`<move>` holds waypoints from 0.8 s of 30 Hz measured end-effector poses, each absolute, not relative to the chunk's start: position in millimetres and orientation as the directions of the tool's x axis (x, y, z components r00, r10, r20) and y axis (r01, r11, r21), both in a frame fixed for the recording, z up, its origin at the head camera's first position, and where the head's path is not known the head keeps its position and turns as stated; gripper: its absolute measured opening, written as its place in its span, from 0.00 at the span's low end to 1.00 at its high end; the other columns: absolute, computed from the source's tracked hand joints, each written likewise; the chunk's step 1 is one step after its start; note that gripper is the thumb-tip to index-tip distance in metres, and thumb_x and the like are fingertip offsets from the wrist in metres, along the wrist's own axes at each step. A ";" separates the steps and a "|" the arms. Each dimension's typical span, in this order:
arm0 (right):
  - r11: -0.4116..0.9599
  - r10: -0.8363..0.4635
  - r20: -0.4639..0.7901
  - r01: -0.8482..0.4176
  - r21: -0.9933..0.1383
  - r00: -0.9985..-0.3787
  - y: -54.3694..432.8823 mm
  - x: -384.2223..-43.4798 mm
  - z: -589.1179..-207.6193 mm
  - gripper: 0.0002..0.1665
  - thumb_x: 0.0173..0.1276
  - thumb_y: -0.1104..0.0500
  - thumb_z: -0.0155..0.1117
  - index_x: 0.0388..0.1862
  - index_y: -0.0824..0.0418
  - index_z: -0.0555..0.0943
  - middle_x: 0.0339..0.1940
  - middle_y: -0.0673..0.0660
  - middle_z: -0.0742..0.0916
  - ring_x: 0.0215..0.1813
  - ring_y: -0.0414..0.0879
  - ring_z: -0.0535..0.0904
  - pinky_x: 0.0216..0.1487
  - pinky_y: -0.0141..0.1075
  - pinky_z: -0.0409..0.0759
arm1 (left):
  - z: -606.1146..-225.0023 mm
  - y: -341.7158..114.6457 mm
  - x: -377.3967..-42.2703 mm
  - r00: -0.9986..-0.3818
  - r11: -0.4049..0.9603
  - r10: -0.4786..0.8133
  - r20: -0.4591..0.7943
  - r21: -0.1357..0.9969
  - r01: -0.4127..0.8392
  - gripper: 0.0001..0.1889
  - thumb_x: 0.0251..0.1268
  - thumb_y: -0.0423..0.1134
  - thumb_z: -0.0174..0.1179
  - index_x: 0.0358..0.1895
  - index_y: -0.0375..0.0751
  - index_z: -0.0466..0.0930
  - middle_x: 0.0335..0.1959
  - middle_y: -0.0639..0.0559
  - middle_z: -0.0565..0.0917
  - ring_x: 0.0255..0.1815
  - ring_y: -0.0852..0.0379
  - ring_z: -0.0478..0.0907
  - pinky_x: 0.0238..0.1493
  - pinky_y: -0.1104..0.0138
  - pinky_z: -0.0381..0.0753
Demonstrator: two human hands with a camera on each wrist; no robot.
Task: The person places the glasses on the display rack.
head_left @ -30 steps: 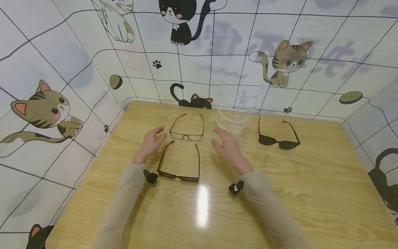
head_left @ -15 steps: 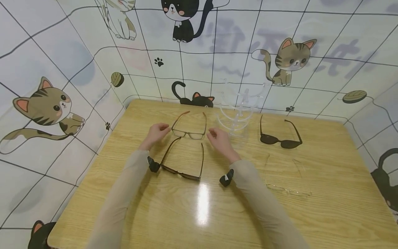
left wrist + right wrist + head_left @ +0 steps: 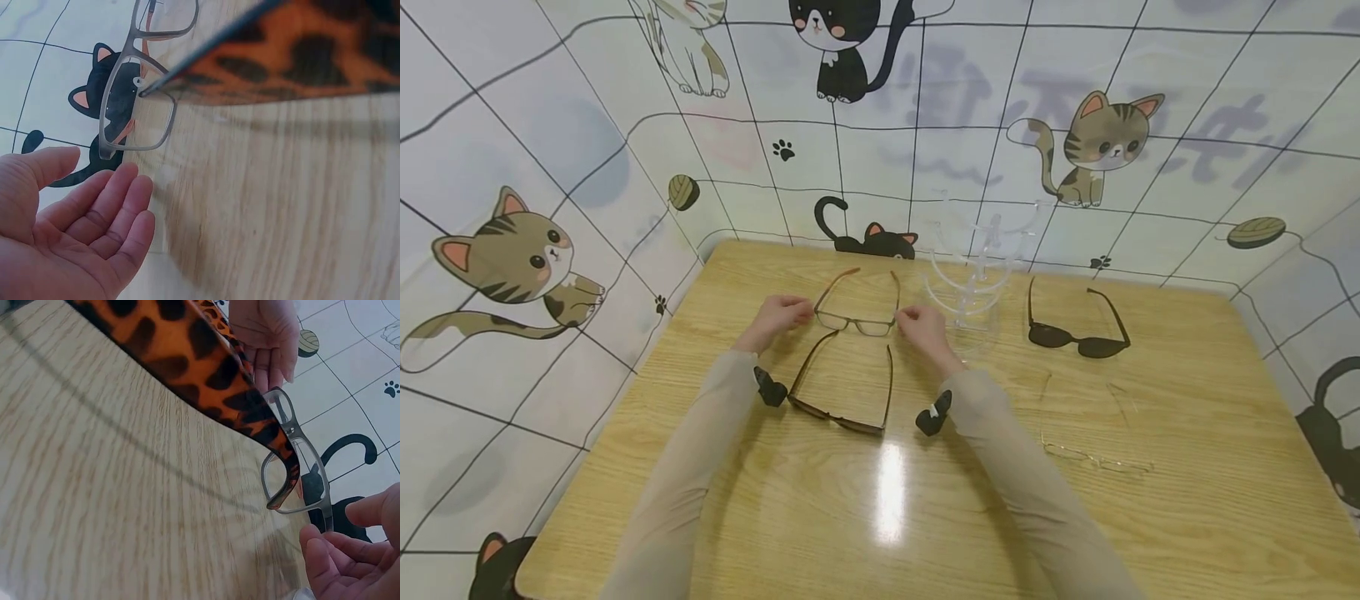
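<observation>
A pair of grey-framed eyeglasses point(image 3: 851, 322) with orange-brown temple arms lies on the table, its temples pointing to the wall. My left hand point(image 3: 782, 315) is at its left hinge; in the left wrist view the fingertips point(image 3: 128, 172) come right up to the frame's corner and the thumb stands apart. At the other hinge is my right hand point(image 3: 925, 329), whose thumb and bent fingers point(image 3: 319, 550) stand either side of the frame's corner with a gap. Between my forearms lie dark sunglasses point(image 3: 857, 426); their tortoiseshell temple point(image 3: 187, 356) crosses the right wrist view.
A clear plastic tiered display stand point(image 3: 973, 287) is behind my right hand. Black sunglasses point(image 3: 1075, 342) lie right of it, and thin wire-rimmed glasses point(image 3: 1097, 461) nearer the front right. A cat-patterned wall covering point(image 3: 865, 158) closes off the back and sides of the wooden table point(image 3: 1195, 400).
Both hands have closed in on the grey-framed eyeglasses from either side, the right one moving left. The dark sunglasses in front have shifted slightly and turned.
</observation>
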State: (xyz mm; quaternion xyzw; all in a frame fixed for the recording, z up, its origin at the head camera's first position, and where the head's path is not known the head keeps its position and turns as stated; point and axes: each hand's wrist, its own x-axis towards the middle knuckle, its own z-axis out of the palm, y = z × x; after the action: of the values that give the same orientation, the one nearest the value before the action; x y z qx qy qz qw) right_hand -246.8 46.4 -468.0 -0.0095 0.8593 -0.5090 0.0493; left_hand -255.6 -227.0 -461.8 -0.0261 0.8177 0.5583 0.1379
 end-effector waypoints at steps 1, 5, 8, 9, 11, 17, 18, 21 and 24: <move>0.465 -0.060 -0.087 0.050 -0.884 -0.994 46.1 -247.4 -468.0 0.16 0.70 0.57 0.56 0.44 0.68 0.82 0.33 0.63 0.86 0.33 0.50 0.82 0.30 0.31 0.79 | -461.6 -226.2 -256.3 -0.961 0.370 0.109 -0.256 0.907 -0.199 0.23 0.72 0.41 0.50 0.63 0.27 0.68 0.56 0.32 0.76 0.57 0.42 0.74 0.58 0.55 0.74; 0.380 -0.045 -0.147 0.119 -0.917 -0.988 45.4 -250.5 -470.1 0.15 0.69 0.59 0.58 0.41 0.72 0.81 0.30 0.63 0.86 0.27 0.46 0.82 0.27 0.28 0.80 | -460.6 -222.3 -258.8 -0.960 0.364 0.090 -0.267 0.905 -0.217 0.23 0.72 0.41 0.51 0.62 0.28 0.69 0.54 0.32 0.77 0.55 0.42 0.75 0.56 0.57 0.75; 0.301 -0.038 -0.218 0.197 -0.933 -0.975 43.9 -253.5 -472.6 0.15 0.68 0.60 0.58 0.42 0.74 0.80 0.28 0.63 0.86 0.23 0.42 0.80 0.28 0.29 0.82 | -460.5 -219.6 -260.6 -0.957 0.365 0.069 -0.281 0.900 -0.238 0.22 0.71 0.41 0.51 0.61 0.28 0.71 0.52 0.33 0.78 0.53 0.43 0.77 0.54 0.58 0.76; 0.277 -0.040 -0.243 0.223 -0.935 -0.969 43.4 -254.4 -473.1 0.15 0.68 0.61 0.59 0.42 0.75 0.80 0.28 0.64 0.86 0.22 0.41 0.80 0.29 0.30 0.82 | -460.3 -218.9 -261.0 -0.956 0.364 0.063 -0.287 0.898 -0.245 0.22 0.71 0.41 0.52 0.60 0.28 0.71 0.52 0.33 0.78 0.52 0.43 0.77 0.54 0.58 0.77; 0.246 -0.052 -0.275 0.255 -0.935 -0.960 42.3 -255.7 -474.8 0.15 0.68 0.61 0.59 0.42 0.75 0.80 0.27 0.64 0.86 0.21 0.40 0.80 0.29 0.31 0.82 | -460.2 -218.4 -261.3 -0.952 0.365 0.055 -0.300 0.894 -0.260 0.21 0.71 0.41 0.52 0.59 0.29 0.72 0.52 0.33 0.78 0.52 0.43 0.77 0.54 0.58 0.77; 0.178 -0.085 -0.288 0.270 -0.946 -0.954 40.9 -257.8 -477.9 0.14 0.68 0.61 0.59 0.38 0.75 0.80 0.23 0.61 0.85 0.20 0.41 0.79 0.25 0.29 0.81 | -458.6 -217.6 -261.8 -0.945 0.313 0.029 -0.325 0.901 -0.300 0.20 0.69 0.38 0.54 0.59 0.29 0.73 0.51 0.36 0.79 0.47 0.49 0.79 0.52 0.60 0.78; 0.169 -0.088 -0.292 0.275 -0.946 -0.952 40.5 -257.7 -477.3 0.14 0.68 0.61 0.59 0.38 0.75 0.80 0.24 0.61 0.85 0.20 0.41 0.79 0.26 0.29 0.81 | -458.5 -217.6 -261.9 -0.945 0.299 0.025 -0.327 0.904 -0.305 0.20 0.69 0.37 0.54 0.59 0.29 0.73 0.49 0.37 0.80 0.45 0.50 0.80 0.52 0.61 0.78; 0.165 -0.082 -0.320 0.303 -0.938 -0.944 39.4 -256.3 -472.6 0.15 0.69 0.61 0.57 0.42 0.74 0.79 0.26 0.60 0.85 0.22 0.40 0.78 0.27 0.28 0.80 | -457.9 -218.4 -261.8 -0.943 0.250 0.014 -0.332 0.914 -0.318 0.19 0.69 0.35 0.55 0.58 0.27 0.73 0.43 0.42 0.82 0.40 0.54 0.81 0.51 0.61 0.79; 0.154 -0.087 -0.324 0.309 -0.939 -0.942 38.9 -254.0 -465.2 0.16 0.70 0.60 0.56 0.44 0.75 0.78 0.24 0.57 0.84 0.22 0.39 0.77 0.27 0.27 0.78 | -457.1 -219.3 -260.9 -0.941 0.205 0.011 -0.337 0.922 -0.328 0.19 0.68 0.33 0.54 0.58 0.26 0.72 0.38 0.47 0.82 0.37 0.58 0.81 0.51 0.61 0.79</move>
State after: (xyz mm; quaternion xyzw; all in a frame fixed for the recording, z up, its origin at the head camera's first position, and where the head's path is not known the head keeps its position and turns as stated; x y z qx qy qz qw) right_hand -254.0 38.9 -465.2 0.0746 0.7440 -0.6461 0.1531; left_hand -260.9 -219.3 -457.1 -0.1036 0.7641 0.6220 0.1363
